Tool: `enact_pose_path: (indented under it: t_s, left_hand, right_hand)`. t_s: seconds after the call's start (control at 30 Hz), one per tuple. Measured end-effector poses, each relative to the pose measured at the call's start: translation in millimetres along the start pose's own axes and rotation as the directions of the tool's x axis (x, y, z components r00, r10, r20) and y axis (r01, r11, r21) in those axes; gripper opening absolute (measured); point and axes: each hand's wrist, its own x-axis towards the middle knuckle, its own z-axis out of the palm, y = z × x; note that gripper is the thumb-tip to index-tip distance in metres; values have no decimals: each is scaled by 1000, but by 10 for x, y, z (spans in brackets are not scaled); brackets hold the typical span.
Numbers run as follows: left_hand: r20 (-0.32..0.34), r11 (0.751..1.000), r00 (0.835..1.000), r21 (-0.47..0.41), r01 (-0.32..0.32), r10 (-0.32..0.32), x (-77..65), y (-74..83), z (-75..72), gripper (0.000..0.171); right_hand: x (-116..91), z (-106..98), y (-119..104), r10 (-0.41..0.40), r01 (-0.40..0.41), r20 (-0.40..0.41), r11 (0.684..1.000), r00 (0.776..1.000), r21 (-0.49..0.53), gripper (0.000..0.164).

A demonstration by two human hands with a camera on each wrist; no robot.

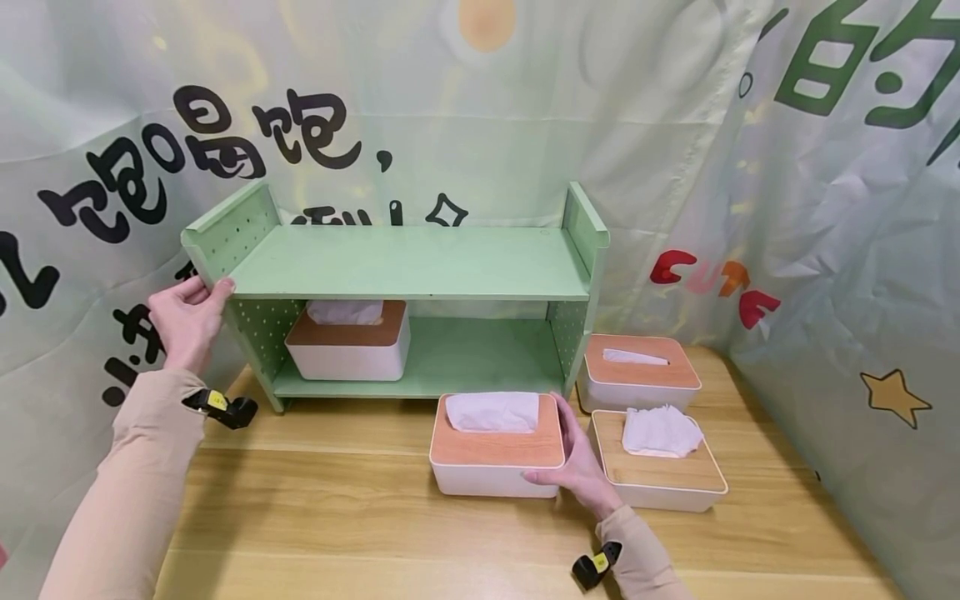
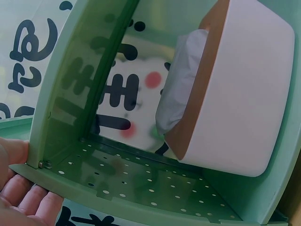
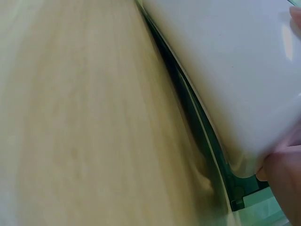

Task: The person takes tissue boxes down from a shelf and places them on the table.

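Note:
My left hand point(image 1: 187, 323) grips the left side panel of a two-tier green shelf point(image 1: 420, 262); in the left wrist view its fingers point(image 2: 35, 200) curl round the panel's edge. My right hand point(image 1: 581, 462) holds a white tissue box point(image 1: 487, 481) by its right end, thumb on the front wall. This box has a wood-look lid and a tissue sticking out, and is in front of the shelf. Whether its base touches the table I cannot tell. Another tissue box point(image 1: 348, 362) stands on the lower tier at the left, also seen in the left wrist view point(image 2: 240, 94).
Right of the shelf stand two more tissue boxes, one behind point(image 1: 645, 396) and one in front point(image 1: 667, 496), the latter close to my right hand. All this is on a wooden table point(image 1: 337, 517). Printed cloth point(image 1: 487, 150) hangs behind and at the sides.

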Motion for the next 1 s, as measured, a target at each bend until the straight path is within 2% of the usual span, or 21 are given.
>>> enact_pose_path:
  t_s: [0.23, 0.53, 1.0]
  left_hand:
    - [-4, 1000, 1000, 23, 2, -2, 6, -17, 1, 51]
    - [-2, 999, 1000, 44, 5, -5, 3, 2, 0, 52]
    - [5, 998, 1000, 61, 7, -8, 9, 6, -6, 52]
  right_hand:
    - [-15, -9, 17, 20, -20, 8, 1000, 1000, -3, 127]
    - [-6, -33, -6, 29, -31, 62, 999, 998, 23, 128]
    - [-19, -60, -27, 80, -82, 84, 996, 993, 28, 131]
